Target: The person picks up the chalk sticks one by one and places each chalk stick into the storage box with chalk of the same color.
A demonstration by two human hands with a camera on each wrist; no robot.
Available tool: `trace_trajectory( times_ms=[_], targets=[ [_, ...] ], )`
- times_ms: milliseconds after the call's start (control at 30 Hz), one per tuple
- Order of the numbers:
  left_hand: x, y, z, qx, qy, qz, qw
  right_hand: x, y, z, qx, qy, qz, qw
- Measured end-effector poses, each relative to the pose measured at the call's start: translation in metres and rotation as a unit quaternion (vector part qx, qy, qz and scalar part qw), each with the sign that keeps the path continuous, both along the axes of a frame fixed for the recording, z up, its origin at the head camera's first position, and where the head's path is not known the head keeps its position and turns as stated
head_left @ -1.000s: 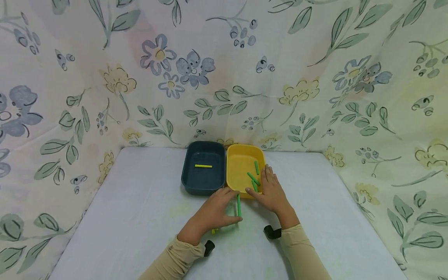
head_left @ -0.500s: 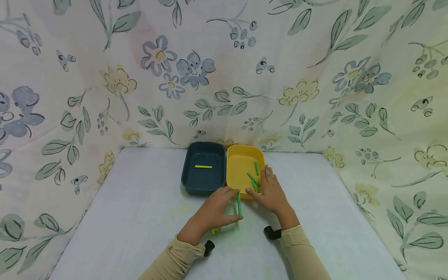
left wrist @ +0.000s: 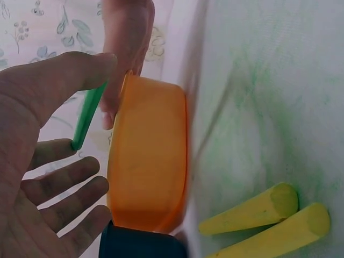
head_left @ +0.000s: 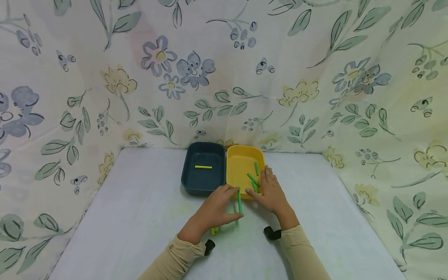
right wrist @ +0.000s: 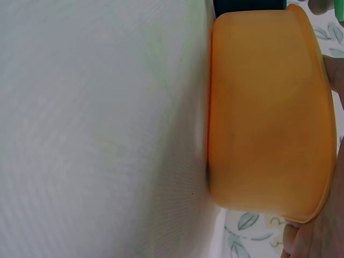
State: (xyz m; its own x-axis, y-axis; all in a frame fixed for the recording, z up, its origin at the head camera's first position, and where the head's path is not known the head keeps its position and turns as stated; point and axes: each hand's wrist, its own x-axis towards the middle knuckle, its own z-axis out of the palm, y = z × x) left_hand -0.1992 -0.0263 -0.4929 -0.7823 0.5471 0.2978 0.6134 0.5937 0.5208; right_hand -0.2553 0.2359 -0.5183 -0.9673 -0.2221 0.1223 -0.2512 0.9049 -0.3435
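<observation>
Between the thumb and index fingertip of my left hand point(head_left: 215, 208) a green chalk stick point(head_left: 239, 202) is pinched by its ends, held up in front of the yellow tray point(head_left: 236, 167). The other fingers of that hand are spread and loosely bent in the left wrist view. My right hand point(head_left: 274, 194) rests on the tray's right front corner, fingers extended along the side and thumb at the front rim. Several green chalk sticks point(head_left: 256, 168) lie inside this tray. Two yellow chalk sticks point(left wrist: 258, 209) lie on the table beneath my left hand, partly hidden in the head view.
A dark blue tray point(head_left: 203, 184) stands against the yellow tray's left side, with one yellow chalk stick point(head_left: 203, 167) in it. Green chalk dust marks the white tablecloth point(head_left: 147, 217). A floral cloth point(head_left: 224, 77) hangs behind the table and at both sides.
My left hand has edged slightly forward toward the yellow tray with the green chalk stick still pinched, uncovering more of the yellow sticks beneath. The right hand has stayed in place.
</observation>
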Motion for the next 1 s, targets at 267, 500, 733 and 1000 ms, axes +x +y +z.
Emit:
trace_trajectory(
  times_ms=[267,500,733,1000],
  targets=[
    [-0.004,0.001,0.002,0.006,0.007,0.002,1.0000,0.000,-0.001,0.002,0.003,-0.001,-0.002,1.0000],
    [-0.007,0.003,0.003,0.015,0.004,0.012,0.9998,0.000,-0.001,0.001,0.003,-0.002,0.000,1.0000],
    [-0.014,0.002,0.003,0.014,0.007,0.015,0.9998,0.001,-0.001,0.001,-0.002,-0.001,0.001,1.0000],
    [-0.021,0.001,0.004,0.004,0.020,0.022,0.9995,0.002,-0.001,0.003,-0.001,-0.003,0.002,1.0000]
  ],
)
